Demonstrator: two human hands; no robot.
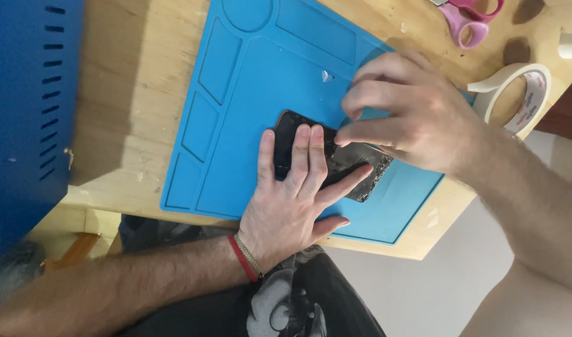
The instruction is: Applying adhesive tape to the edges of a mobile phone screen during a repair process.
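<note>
At mid-frame a dark phone (pixel 336 159) with a cracked end lies on a blue mat (pixel 236 125) on the wooden worktop (pixel 130 112). The left hand (pixel 298 200) lies flat on it, fingers (pixel 308 156) spread and released, pressing it down. The right hand (pixel 410 112) comes from the right, fingers pinched at the phone's upper edge. Tape roll (pixel 517 93) and pink scissors (pixel 470 19) sit upper right; a blue box (pixel 24 112) stands at left.

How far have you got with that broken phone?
Done: the phone lies on the blue mat, its glass already crazed near one end. In hand: the left hand presses it flat while the right hand pinches at the cracked end. Left: the glass is not off yet.
</note>
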